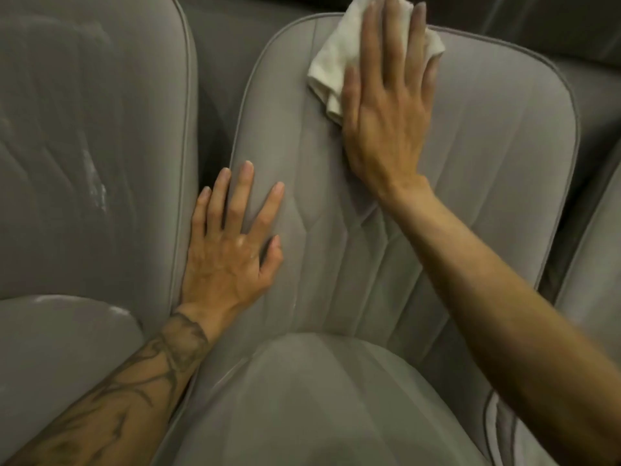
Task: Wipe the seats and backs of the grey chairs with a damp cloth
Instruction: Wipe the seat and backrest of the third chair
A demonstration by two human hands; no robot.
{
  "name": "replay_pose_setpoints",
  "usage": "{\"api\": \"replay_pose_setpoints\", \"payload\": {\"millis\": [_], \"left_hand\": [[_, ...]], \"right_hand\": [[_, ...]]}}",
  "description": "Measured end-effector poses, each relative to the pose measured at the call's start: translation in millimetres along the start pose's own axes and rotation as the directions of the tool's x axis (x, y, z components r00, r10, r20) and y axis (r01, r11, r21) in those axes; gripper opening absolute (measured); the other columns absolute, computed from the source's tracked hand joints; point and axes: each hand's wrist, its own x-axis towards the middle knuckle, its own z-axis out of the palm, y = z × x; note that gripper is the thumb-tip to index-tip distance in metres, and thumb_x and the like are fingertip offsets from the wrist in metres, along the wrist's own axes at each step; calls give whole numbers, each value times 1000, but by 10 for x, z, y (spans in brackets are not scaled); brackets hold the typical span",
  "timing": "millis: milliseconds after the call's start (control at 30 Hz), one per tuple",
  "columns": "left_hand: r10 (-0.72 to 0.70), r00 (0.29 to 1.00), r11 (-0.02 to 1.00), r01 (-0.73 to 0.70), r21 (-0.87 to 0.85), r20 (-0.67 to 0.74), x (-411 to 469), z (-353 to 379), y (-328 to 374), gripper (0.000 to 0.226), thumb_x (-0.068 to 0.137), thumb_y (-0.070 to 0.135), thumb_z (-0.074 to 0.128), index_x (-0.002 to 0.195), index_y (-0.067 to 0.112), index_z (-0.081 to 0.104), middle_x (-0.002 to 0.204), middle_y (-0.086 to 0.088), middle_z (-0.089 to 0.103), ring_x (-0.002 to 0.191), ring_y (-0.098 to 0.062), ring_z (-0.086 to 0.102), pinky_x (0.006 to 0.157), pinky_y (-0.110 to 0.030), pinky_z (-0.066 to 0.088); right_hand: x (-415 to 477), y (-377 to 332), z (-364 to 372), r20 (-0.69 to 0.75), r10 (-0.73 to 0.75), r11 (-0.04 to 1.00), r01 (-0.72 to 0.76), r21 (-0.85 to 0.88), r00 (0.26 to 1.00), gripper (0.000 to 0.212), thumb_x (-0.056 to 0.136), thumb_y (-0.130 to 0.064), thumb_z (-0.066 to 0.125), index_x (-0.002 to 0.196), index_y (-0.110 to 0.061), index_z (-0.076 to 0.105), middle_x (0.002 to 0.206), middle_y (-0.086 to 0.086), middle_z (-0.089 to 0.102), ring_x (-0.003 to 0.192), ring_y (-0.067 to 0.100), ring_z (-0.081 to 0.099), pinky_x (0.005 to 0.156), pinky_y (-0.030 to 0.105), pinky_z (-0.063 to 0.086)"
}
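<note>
On the grey chair back (470, 156), right hand (386, 112) presses seemingly crumpled cloth (336, 52) flat-fingered, left hand (232, 253) splayed.

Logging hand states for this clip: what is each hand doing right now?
Left hand: open, resting flat on the chair back, holding nothing.
Right hand: open, pressing the cloth flat against the top of the chair back.

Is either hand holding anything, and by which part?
Nothing is gripped. The right hand presses the white cloth flat on the chair back, covering its right part; the left hand holds nothing.
</note>
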Motion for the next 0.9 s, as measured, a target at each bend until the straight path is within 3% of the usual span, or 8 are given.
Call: {"api": "replay_pose_setpoints", "payload": {"millis": [200,333,433,600,733,800,900], "left_hand": [[23,1000,1000,-23,8,10,-1,12,-9,67,102,42,41,167,31,26,176,-13,8,162,-38,14,131,-55,13],[13,1000,1000,-13,-9,7,-1,4,-19,69,101,40,43,167,28,25,176,-14,11,162,-39,16,131,-55,15],[6,1000,1000,-6,-18,-2,-8,0,-9,70,101,40,43,168,27,24,176,-14,13,161,-38,17,131,-54,16],[-11,1000,999,11,-41,-1,-5,-16,1,74,101,40,47,168,20,22,175,-14,14,161,-38,17,131,-53,17],[-9,1000,998,9,-55,1,-1,-13,-9,74,100,39,49,167,18,23,174,-15,17,161,-38,19,131,-53,18],[-10,1000,999,10,-52,-4,-6,-6,-8,74,101,39,48,167,18,23,174,-16,18,161,-38,18,131,-53,19],[0,1000,998,-1,-58,-12,-4,4,-11,74,101,40,48,167,17,22,175,-15,17,161,-37,18,130,-53,20]], "right_hand": [[-1168,-182,-198,292,-182,983,166,79,939,59,111,-40,27,165,-17,16,173,6,16,161,28,10,129,43,16],[-465,-75,-30,89,-77,997,77,3,993,57,111,-40,29,163,-16,26,170,8,26,159,27,21,126,41,21],[-199,-249,52,-12,69,996,-68,49,998,57,110,-40,33,161,-14,31,168,11,30,157,31,24,126,47,21],[-891,-200,-131,186,-84,996,83,16,979,61,110,-45,29,164,-18,24,171,9,22,160,29,16,127,47,21],[-485,-38,-55,51,8,999,-5,-49,999,59,109,-45,31,162,-18,30,169,10,29,158,29,24,125,46,25],[-293,-222,36,-10,79,997,-79,12,997,59,109,-46,33,160,-17,35,167,12,32,156,34,26,125,50,24],[-506,-491,46,51,30,996,-34,88,998,57,110,-44,31,161,-19,34,168,15,28,157,39,20,126,52,19]]}}
